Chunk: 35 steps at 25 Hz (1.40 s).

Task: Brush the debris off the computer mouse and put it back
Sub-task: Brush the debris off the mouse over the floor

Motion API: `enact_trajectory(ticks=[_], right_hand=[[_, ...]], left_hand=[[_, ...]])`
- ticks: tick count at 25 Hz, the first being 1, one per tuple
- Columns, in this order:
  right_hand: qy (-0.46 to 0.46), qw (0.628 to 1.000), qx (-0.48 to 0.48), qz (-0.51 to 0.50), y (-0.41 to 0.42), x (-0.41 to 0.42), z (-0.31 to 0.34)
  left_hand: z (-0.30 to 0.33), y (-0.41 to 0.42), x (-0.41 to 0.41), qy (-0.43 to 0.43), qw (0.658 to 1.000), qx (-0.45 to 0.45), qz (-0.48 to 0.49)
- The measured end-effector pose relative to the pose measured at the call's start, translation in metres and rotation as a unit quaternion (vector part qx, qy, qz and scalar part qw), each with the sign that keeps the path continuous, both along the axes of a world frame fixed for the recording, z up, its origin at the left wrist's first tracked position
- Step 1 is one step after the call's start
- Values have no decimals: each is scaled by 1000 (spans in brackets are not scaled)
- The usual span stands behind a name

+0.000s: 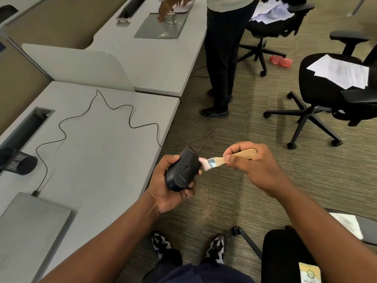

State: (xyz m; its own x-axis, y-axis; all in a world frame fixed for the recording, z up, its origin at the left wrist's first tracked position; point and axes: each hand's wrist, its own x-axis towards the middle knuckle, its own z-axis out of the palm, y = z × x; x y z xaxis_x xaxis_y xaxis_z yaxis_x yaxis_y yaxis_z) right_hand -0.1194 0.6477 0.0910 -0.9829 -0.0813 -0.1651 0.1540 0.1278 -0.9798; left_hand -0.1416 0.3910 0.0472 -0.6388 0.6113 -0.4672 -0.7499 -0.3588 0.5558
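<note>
1. The black computer mouse [182, 169] is held off the desk [98, 144], out past its edge above the carpet, with its underside turned up. Its long axis runs from about 7 o'clock to 1 o'clock, cable end toward 1.
2. The left hand [169, 186] is clamped around the mouse, thumb on the 9 o'clock side, fingers wrapped under the 5 o'clock side.
3. The right hand [251, 162] is closed on the wooden handle of a paintbrush [222, 159], whose bristles point to 9 o'clock and touch the mouse's right edge.
4. The mouse's underside bears a small round mark; no writing is legible.
5. At 8 o'clock a closed laptop [30, 227] lies on the desk, the cable [85, 115] plugged into it.
</note>
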Motion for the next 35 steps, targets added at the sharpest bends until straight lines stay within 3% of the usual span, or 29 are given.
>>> enact_trajectory(ticks=[6, 10, 15, 20, 23, 27, 31, 35], right_hand=[[66, 996, -35, -45, -10, 7, 3], [15, 999, 42, 6, -4, 5, -2], [69, 996, -47, -42, -8, 7, 2], [37, 999, 1, -28, -1, 6, -4], [73, 993, -75, -60, -4, 8, 1], [35, 999, -7, -16, 0, 6, -6], [62, 994, -80, -46, -1, 7, -4], [46, 998, -24, -21, 0, 5, -10]], left_hand=[[2, 0, 0, -2, 1000, 7, -2], [0, -2, 1, -3, 1000, 9, 2], [5, 1, 1, 1, 1000, 20, 7], [5, 0, 1, 6, 1000, 15, 14], [6, 3, 4, 0, 1000, 17, 19], [6, 3, 4, 3, 1000, 2, 25], [10, 6, 6, 4, 1000, 1, 31], [8, 5, 5, -2, 999, 3, 39]])
